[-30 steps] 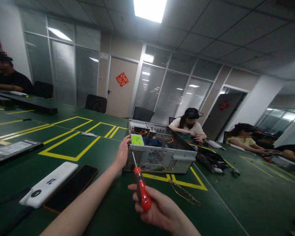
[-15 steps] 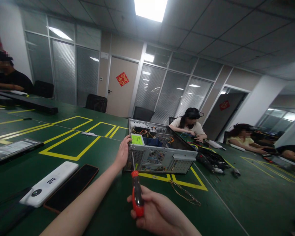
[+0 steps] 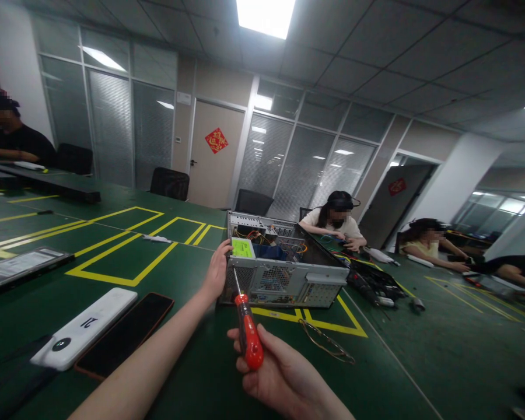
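An open grey computer case point(image 3: 289, 274) lies on the green table point(image 3: 166, 274) with wires and a green-labelled part showing inside. My left hand point(image 3: 217, 269) grips the case's near left corner, fingers wrapped over its top edge. My right hand point(image 3: 280, 373) is closed round the red handle of a screwdriver point(image 3: 246, 326). The screwdriver's metal shaft points up and away, its tip at the case's rear panel near the left corner.
A white device point(image 3: 84, 335) and a dark phone point(image 3: 125, 341) lie at the near left, a flat drive point(image 3: 21, 265) farther left. A wire loop point(image 3: 326, 344) and black tools point(image 3: 371, 286) lie right of the case. Other people sit at the far right and far left.
The screwdriver handle has shifted slightly in my right hand, tilting left and back again. My left hand has stayed on the case corner.
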### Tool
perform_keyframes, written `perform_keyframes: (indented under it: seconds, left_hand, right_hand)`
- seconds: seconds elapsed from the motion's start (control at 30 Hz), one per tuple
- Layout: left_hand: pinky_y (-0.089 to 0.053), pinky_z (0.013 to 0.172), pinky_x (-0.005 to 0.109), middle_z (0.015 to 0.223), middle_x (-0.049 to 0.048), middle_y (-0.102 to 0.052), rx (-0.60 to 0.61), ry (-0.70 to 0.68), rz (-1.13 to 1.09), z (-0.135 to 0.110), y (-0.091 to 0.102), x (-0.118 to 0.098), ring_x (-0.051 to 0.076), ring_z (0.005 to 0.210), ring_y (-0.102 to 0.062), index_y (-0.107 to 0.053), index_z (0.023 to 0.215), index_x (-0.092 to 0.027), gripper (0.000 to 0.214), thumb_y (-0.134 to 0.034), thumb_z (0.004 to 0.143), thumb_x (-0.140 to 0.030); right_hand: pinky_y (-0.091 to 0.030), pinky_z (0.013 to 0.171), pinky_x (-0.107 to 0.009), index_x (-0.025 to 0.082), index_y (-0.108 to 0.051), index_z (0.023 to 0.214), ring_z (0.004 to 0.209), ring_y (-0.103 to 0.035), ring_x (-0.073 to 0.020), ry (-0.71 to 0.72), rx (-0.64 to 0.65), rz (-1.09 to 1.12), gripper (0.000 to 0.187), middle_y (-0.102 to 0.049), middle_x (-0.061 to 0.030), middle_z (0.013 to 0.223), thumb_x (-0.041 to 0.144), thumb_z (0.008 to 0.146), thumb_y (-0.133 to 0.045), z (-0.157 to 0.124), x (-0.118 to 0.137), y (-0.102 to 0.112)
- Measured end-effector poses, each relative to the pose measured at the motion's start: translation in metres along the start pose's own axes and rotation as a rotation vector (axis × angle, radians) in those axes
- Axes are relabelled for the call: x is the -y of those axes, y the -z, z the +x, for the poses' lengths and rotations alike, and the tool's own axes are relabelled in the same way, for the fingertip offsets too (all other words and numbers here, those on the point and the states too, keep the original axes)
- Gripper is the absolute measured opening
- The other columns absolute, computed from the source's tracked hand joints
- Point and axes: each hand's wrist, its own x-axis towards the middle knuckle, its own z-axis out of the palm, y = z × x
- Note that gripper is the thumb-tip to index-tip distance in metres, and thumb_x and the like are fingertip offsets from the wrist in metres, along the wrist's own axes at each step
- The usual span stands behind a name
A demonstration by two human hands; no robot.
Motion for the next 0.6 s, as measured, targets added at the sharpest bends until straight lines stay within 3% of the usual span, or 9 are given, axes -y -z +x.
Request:
perform_keyframes:
  seconds: [0.1,0.17,0.27,0.37,0.43,0.6]
  left_hand:
    - [-0.054,0.153,0.065,0.181,0.0174,-0.08,0.001,0.002,-0.001,0.0003,-0.0004,-0.0003,0.038,0.172,-0.075,-0.085,0.144,-0.031,0.077,-0.038,0.128,-0.09]
    - [-0.055,0.153,0.063,0.18,0.0169,-0.081,0.003,0.001,0.001,0.001,-0.0007,-0.0006,0.037,0.172,-0.075,-0.086,0.144,-0.031,0.077,-0.038,0.129,-0.09]
    - [-0.056,0.151,0.062,0.179,0.0162,-0.082,-0.001,0.005,0.007,0.002,-0.0012,-0.001,0.036,0.171,-0.076,-0.086,0.142,-0.031,0.076,-0.038,0.129,-0.089]
    - [-0.055,0.152,0.062,0.18,0.0158,-0.081,-0.002,0.01,0.011,0.0019,-0.0012,-0.0014,0.036,0.172,-0.075,-0.086,0.143,-0.032,0.076,-0.038,0.129,-0.089]
    - [-0.055,0.152,0.062,0.18,0.0152,-0.082,-0.003,0.008,0.009,0.0013,-0.0008,-0.0016,0.036,0.172,-0.075,-0.086,0.144,-0.032,0.074,-0.039,0.129,-0.088]
    - [-0.054,0.154,0.062,0.181,0.0156,-0.081,0.007,0.002,-0.001,0.0008,0.0001,-0.0029,0.036,0.173,-0.075,-0.086,0.145,-0.031,0.071,-0.04,0.13,-0.084]
  right_hand:
    - [-0.05,0.067,-0.016,0.018,-0.082,0.103,0.076,-0.073,-0.0101,-0.06,-0.047,0.035,0.045,-0.084,-0.0024,0.097,0.049,0.099,-0.115,0.0015,0.0036,-0.0009]
    - [-0.037,0.056,-0.013,0.02,-0.077,0.099,0.063,-0.061,-0.0062,-0.107,-0.046,0.021,0.042,-0.081,-0.0004,0.091,0.046,0.106,-0.109,0.0017,0.0062,-0.0007]
    - [-0.015,0.051,-0.014,0.023,-0.076,0.107,0.052,-0.036,-0.0026,-0.097,0.005,-0.035,0.036,-0.069,0.0075,0.08,0.042,0.107,-0.107,-0.0001,0.0083,0.0006]
    - [-0.012,0.056,-0.019,0.024,-0.08,0.118,0.053,-0.03,-0.0029,-0.039,0.05,-0.082,0.041,-0.066,0.0098,0.08,0.043,0.101,-0.112,-0.0026,0.0066,0.0014]
    - [-0.018,0.06,-0.022,0.023,-0.082,0.128,0.056,-0.036,-0.0043,-0.033,0.061,-0.076,0.048,-0.074,0.0059,0.087,0.047,0.099,-0.112,-0.003,0.0039,0.0014]
    - [-0.04,0.073,-0.028,0.025,-0.077,0.138,0.086,-0.078,-0.0175,-0.09,0.161,-0.04,0.065,-0.092,-0.0107,0.124,0.049,0.09,-0.113,0.0011,-0.0011,0.0023]
